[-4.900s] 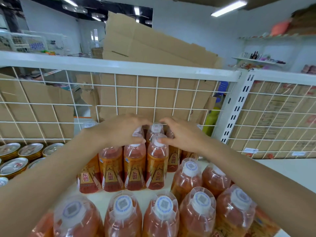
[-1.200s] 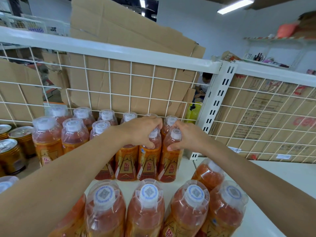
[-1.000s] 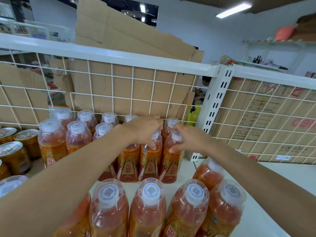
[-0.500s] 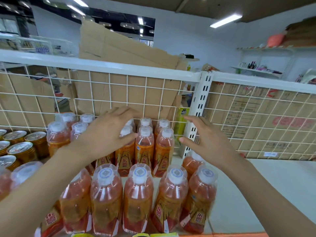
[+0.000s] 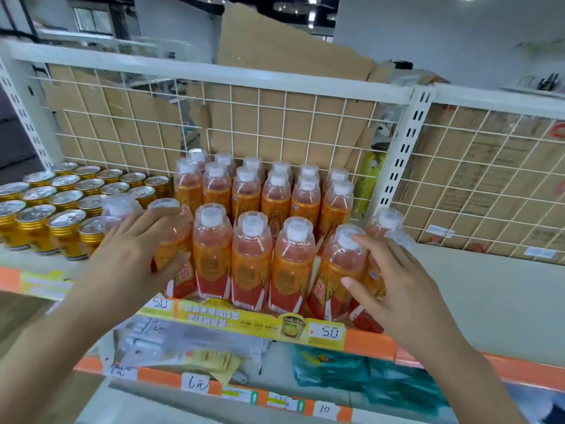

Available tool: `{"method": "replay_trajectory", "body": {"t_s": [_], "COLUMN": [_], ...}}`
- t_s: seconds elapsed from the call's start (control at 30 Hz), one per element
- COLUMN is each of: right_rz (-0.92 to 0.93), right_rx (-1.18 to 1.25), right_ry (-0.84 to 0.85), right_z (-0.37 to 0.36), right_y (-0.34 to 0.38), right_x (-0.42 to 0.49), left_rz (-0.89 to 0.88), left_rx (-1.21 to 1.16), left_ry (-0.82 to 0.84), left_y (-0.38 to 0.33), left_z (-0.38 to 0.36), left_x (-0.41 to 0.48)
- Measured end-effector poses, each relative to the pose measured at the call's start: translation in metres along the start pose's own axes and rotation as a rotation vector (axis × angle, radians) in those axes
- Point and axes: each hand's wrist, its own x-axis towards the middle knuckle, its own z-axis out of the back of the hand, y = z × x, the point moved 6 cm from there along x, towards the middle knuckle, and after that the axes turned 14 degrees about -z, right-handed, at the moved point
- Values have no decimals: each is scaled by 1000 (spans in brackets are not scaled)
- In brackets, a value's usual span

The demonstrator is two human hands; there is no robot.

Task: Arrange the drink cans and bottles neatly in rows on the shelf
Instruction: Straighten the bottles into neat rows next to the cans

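Orange drink bottles [image 5: 252,258] with clear caps stand in rows on the white shelf [image 5: 477,289], the back rows against the wire grid. Gold-topped cans [image 5: 65,203] fill the shelf's left part. My left hand [image 5: 128,258] lies with spread fingers against the leftmost front bottle [image 5: 171,240]. My right hand [image 5: 394,280] lies with spread fingers against the rightmost front bottles [image 5: 342,264]. Neither hand is curled round a bottle.
A white wire grid [image 5: 275,123] backs the shelf, with cardboard [image 5: 287,50] behind it. A white upright post [image 5: 403,154] divides the bays. The shelf's front edge carries an orange strip with yellow price tags [image 5: 244,316]. A lower shelf [image 5: 214,356] holds flat packets.
The view has pulled back and down. Both hands left the caps of the back-row bottles and came forward to the two ends of the front row.
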Motion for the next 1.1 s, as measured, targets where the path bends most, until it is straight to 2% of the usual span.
{"method": "replay_trajectory", "body": {"t_s": [0.27, 0.5, 0.6, 0.77, 0.87, 1.1], "right_rz": [13, 55, 48, 91, 89, 72], "right_rx": [44, 13, 17, -29, -59, -208], "right_ry": [57, 38, 35, 63, 196, 346], "right_z": [-29, -57, -68, -96, -118, -146], "right_y": [48, 114, 146, 195, 220, 246], "right_x": [-19, 8, 25, 53, 66, 88], "left_rz": [64, 36, -48, -155, -181, -190], "left_rx": [9, -37, -51, -224, -328, -637], "left_ry": [-48, -16, -12, -3, 83, 262], "left_y": [35, 103, 126, 160, 176, 195], "left_z": [23, 28, 25, 8, -14, -49], "left_x": [-64, -55, -37, -11, 1, 9]}}
